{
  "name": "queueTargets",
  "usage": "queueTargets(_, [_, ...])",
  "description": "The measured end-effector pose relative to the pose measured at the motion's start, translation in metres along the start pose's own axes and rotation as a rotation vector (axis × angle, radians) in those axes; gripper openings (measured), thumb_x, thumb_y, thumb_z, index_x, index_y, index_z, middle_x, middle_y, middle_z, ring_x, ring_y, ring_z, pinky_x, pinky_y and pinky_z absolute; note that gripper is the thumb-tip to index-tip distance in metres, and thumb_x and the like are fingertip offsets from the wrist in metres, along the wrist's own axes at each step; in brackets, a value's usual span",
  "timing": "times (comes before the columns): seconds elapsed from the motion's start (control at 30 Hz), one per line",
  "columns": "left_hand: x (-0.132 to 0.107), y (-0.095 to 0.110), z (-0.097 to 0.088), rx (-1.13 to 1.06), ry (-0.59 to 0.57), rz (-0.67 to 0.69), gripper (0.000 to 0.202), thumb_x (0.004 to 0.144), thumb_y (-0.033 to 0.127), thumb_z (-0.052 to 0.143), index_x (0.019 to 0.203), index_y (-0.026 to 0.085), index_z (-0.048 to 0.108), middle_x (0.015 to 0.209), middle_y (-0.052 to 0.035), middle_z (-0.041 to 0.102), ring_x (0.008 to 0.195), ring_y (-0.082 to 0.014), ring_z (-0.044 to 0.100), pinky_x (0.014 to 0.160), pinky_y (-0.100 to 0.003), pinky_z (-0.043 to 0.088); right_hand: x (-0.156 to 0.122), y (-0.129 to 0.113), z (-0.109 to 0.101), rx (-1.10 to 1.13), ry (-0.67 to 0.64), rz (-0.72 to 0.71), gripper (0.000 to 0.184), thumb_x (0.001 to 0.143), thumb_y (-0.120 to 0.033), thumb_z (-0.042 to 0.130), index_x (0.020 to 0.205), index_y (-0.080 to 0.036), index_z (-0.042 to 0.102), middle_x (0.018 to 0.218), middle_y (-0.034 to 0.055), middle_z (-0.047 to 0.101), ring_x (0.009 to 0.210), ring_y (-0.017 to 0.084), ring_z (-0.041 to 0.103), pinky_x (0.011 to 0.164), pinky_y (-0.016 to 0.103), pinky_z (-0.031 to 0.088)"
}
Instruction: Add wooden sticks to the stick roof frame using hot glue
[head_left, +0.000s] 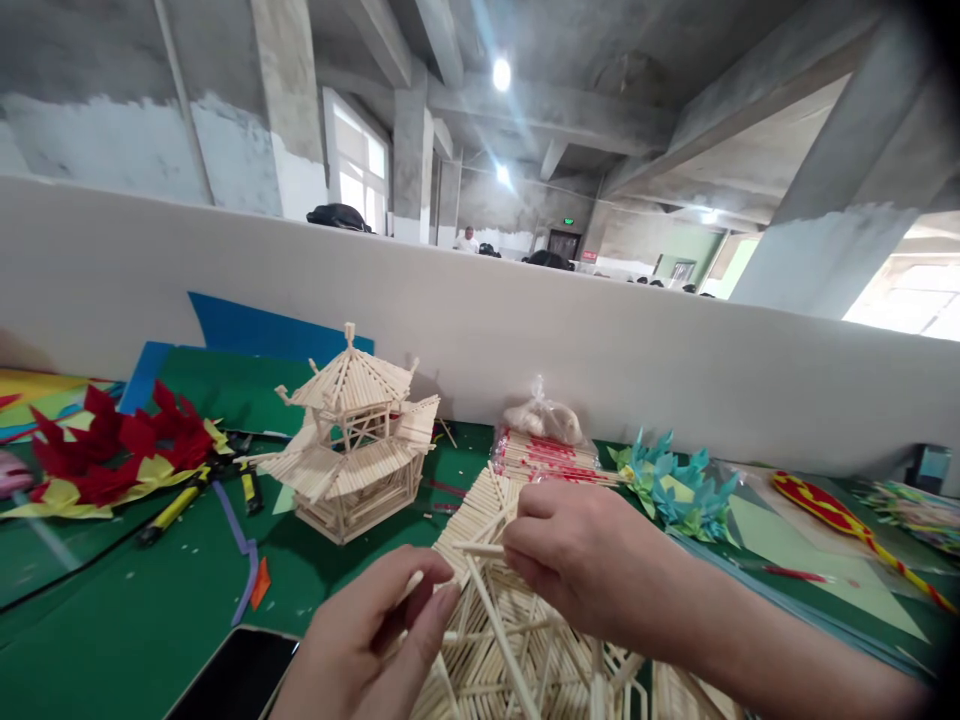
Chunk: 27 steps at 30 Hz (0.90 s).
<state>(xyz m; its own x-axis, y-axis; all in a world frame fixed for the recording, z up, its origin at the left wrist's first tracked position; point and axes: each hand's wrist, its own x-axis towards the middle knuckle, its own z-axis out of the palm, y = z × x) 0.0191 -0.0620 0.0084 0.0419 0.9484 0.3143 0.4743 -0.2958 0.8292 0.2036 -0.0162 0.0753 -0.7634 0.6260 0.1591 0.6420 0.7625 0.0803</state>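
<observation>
My right hand [574,550] is closed, its fingertips pinching a thin wooden stick [480,549] over a partly built stick model [499,620]. Close by on the left, my left hand [375,630] curls its fingers, with thumb and index tips nearly together at the model's edge; anything between them is too small to make out. The model has rows of pale sticks laid side by side and a few longer sticks crossing on top. Both hands hide parts of it. Behind and to the left stands a stick pavilion [349,440] with two roof tiers.
A bag of red-marked sticks [547,450] lies behind the model. Red paper flowers [120,440], a yellow cutter [174,507] and a phone [236,675] are on the left. Teal paper flowers [679,485] lie right. A white partition [465,320] closes the green table's back.
</observation>
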Motion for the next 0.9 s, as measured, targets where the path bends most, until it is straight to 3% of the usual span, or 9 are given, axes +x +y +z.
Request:
queueTargets(0.13, [0.010,0.000,0.002,-0.082,-0.084,-0.141,0.019,0.074,0.038,0.052,0.081,0.020,0.058,0.054,0.0056,0.040,0.052,-0.0124,0.041,0.048,-0.021,0.036,0.001,0.000,0.001,0.014,-0.002,0.016,0.019,0.081,-0.018,0.043,0.063,-0.018,0.049,0.066,-0.0013,0.051,0.058,0.009,0.038,0.049,0.026,0.023])
queueTargets(0.3, [0.017,0.003,0.003,-0.089,-0.123,-0.177,0.012,0.070,0.028,0.052,0.069,0.017,0.055,0.056,0.0059,0.035,0.054,-0.0114,0.033,0.049,-0.022,0.029,0.001,-0.002,0.004,0.020,0.005,0.039,0.021,0.082,-0.021,0.042,0.062,-0.019,0.048,0.065,-0.0010,0.050,0.057,0.010,0.039,0.049,0.026,0.024])
queueTargets(0.53, [0.026,0.003,0.004,-0.355,-0.244,-0.205,0.018,0.068,0.023,0.049,0.053,0.017,0.042,0.052,0.0083,0.027,0.051,-0.0088,0.023,0.047,-0.023,0.020,0.000,-0.004,0.002,0.024,0.012,0.025,0.026,0.085,-0.021,0.039,0.062,-0.019,0.050,0.065,-0.0001,0.051,0.057,0.010,0.043,0.051,0.026,0.027])
queueTargets(0.9, [0.026,-0.002,0.006,-0.490,-0.226,-0.192,0.012,0.069,0.019,0.049,0.058,0.014,0.051,0.052,0.0082,0.026,0.052,-0.0085,0.021,0.047,-0.024,0.018,0.016,-0.016,0.006,-0.071,0.099,-0.052,0.021,0.082,-0.021,0.041,0.063,-0.020,0.049,0.061,0.0002,0.052,0.054,0.013,0.041,0.048,0.029,0.023])
